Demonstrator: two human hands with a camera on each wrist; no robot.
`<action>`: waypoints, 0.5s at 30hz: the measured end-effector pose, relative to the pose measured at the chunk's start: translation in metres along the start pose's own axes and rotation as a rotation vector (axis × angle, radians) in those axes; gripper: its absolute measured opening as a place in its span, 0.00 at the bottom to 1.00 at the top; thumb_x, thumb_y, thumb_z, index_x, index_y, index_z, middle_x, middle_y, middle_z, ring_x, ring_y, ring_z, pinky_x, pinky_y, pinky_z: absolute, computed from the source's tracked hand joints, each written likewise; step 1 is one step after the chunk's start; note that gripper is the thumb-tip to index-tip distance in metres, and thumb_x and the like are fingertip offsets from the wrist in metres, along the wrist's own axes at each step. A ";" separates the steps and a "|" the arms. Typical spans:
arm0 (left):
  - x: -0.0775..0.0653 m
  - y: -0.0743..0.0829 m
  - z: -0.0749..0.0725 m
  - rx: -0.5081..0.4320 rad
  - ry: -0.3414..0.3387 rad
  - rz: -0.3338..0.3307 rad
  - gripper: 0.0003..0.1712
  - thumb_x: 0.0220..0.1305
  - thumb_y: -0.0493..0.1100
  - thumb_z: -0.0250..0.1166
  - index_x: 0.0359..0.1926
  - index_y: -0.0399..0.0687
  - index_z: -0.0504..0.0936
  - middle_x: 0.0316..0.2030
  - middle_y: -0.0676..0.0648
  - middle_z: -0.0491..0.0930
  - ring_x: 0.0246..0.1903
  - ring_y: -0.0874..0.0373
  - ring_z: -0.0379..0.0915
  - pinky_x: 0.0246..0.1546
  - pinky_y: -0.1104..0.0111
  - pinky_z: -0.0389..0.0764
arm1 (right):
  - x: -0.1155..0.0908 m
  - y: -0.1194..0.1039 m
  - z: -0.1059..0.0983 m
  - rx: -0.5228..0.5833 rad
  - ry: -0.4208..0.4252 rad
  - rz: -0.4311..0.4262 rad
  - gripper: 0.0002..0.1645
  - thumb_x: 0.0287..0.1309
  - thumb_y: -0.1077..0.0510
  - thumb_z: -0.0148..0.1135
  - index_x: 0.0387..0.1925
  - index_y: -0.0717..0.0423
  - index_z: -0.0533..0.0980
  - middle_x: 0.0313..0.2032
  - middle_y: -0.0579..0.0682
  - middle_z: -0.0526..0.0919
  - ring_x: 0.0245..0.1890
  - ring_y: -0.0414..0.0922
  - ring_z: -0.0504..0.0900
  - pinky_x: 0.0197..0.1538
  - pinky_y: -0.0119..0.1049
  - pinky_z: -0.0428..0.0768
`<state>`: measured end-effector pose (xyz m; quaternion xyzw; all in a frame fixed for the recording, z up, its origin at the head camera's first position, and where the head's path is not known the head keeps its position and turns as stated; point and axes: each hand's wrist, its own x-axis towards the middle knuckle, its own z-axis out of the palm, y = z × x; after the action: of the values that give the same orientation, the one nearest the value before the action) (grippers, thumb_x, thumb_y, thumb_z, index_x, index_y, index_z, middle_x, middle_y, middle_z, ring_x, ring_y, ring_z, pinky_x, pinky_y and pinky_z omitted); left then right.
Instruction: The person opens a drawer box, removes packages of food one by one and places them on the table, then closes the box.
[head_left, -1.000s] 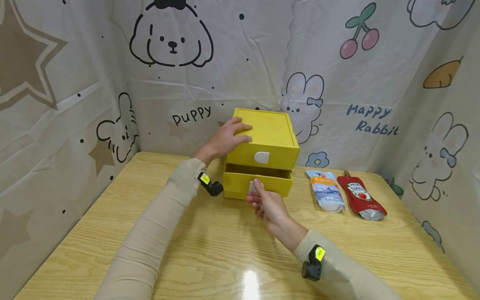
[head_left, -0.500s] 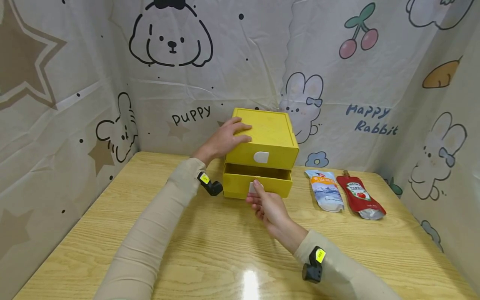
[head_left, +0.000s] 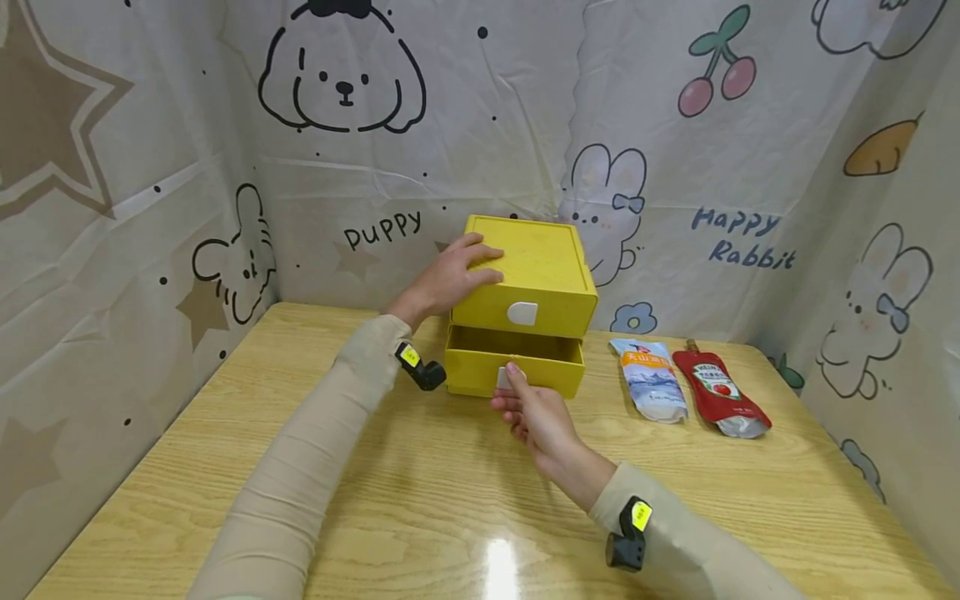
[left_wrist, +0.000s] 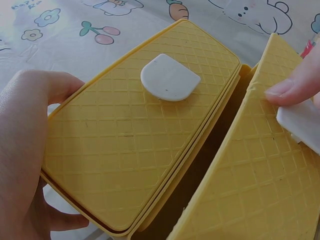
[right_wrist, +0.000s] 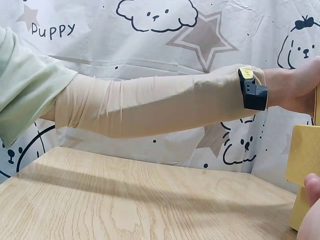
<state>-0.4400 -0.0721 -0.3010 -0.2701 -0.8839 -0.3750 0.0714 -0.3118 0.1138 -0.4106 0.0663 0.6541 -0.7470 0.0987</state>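
A yellow two-drawer box (head_left: 536,250) stands toward the back of the table. My left hand (head_left: 442,279) holds its upper left side, fingers spread over the top; the left wrist view shows the hand around the edge of the upper drawer front (left_wrist: 115,135). The upper drawer is closed, with a white tab handle (left_wrist: 169,77). The lower drawer (head_left: 551,375) is pulled partly out, and what shows of its inside is dark. My right hand (head_left: 543,417) pinches the white handle (left_wrist: 302,122) of that lower drawer, thumb on top.
Right of the box lie a white and blue pouch with an orange band (head_left: 651,382) and a red Heinz ketchup pouch (head_left: 722,392). A printed cloth (head_left: 495,100) encloses the wooden table (head_left: 420,500) at the back and sides.
The lower drawer has come out very slightly toward me, with my right hand on its handle. My left hand has stayed in place on the box.
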 end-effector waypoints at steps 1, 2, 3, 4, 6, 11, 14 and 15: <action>0.000 0.000 0.000 0.002 0.000 -0.001 0.31 0.74 0.58 0.59 0.72 0.50 0.76 0.80 0.42 0.51 0.77 0.44 0.46 0.74 0.48 0.53 | 0.000 0.000 0.000 -0.002 0.000 -0.001 0.42 0.69 0.31 0.59 0.50 0.69 0.81 0.31 0.47 0.85 0.24 0.37 0.72 0.27 0.27 0.66; 0.000 0.000 0.000 0.001 -0.001 -0.002 0.31 0.74 0.58 0.59 0.72 0.50 0.76 0.80 0.42 0.51 0.77 0.44 0.46 0.74 0.48 0.53 | 0.001 0.000 0.000 -0.003 0.001 -0.003 0.42 0.69 0.31 0.59 0.50 0.69 0.81 0.31 0.47 0.85 0.24 0.37 0.72 0.27 0.27 0.66; 0.000 -0.001 0.000 0.000 -0.002 -0.003 0.32 0.74 0.58 0.59 0.72 0.51 0.76 0.80 0.42 0.51 0.77 0.44 0.46 0.74 0.47 0.53 | 0.001 0.000 0.000 -0.004 0.002 -0.003 0.42 0.69 0.30 0.59 0.50 0.69 0.81 0.31 0.47 0.85 0.24 0.37 0.72 0.27 0.27 0.66; 0.000 -0.001 0.000 -0.001 -0.003 -0.004 0.32 0.74 0.58 0.59 0.72 0.51 0.76 0.80 0.42 0.51 0.77 0.44 0.46 0.73 0.47 0.54 | 0.001 0.000 0.000 -0.005 0.003 -0.002 0.42 0.69 0.30 0.59 0.50 0.69 0.81 0.31 0.47 0.85 0.25 0.37 0.72 0.27 0.27 0.66; 0.000 -0.001 0.000 -0.003 -0.003 -0.003 0.32 0.74 0.59 0.58 0.72 0.51 0.76 0.80 0.42 0.51 0.77 0.44 0.46 0.73 0.47 0.54 | 0.002 0.000 0.000 -0.007 0.003 -0.002 0.42 0.69 0.30 0.59 0.50 0.69 0.81 0.31 0.47 0.85 0.25 0.37 0.72 0.27 0.27 0.65; 0.000 -0.001 -0.001 -0.008 -0.005 0.001 0.32 0.74 0.59 0.58 0.72 0.50 0.75 0.80 0.42 0.50 0.77 0.44 0.47 0.73 0.48 0.54 | 0.002 0.000 0.000 -0.013 0.002 -0.002 0.43 0.68 0.30 0.59 0.51 0.70 0.80 0.31 0.47 0.85 0.25 0.37 0.72 0.27 0.27 0.65; 0.000 -0.001 -0.001 -0.009 -0.004 -0.001 0.32 0.74 0.59 0.58 0.72 0.50 0.75 0.80 0.42 0.51 0.77 0.44 0.48 0.73 0.49 0.54 | 0.002 -0.001 0.000 -0.013 0.002 -0.002 0.43 0.68 0.30 0.59 0.51 0.70 0.80 0.31 0.47 0.85 0.25 0.37 0.72 0.26 0.27 0.66; 0.000 -0.001 0.000 -0.008 -0.004 -0.002 0.32 0.74 0.59 0.58 0.72 0.50 0.75 0.80 0.43 0.51 0.77 0.44 0.48 0.73 0.49 0.55 | 0.002 -0.001 0.000 -0.012 0.001 -0.001 0.43 0.69 0.30 0.59 0.51 0.70 0.80 0.32 0.47 0.85 0.25 0.36 0.72 0.26 0.27 0.66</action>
<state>-0.4403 -0.0726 -0.3010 -0.2705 -0.8827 -0.3782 0.0680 -0.3140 0.1140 -0.4100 0.0658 0.6585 -0.7433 0.0982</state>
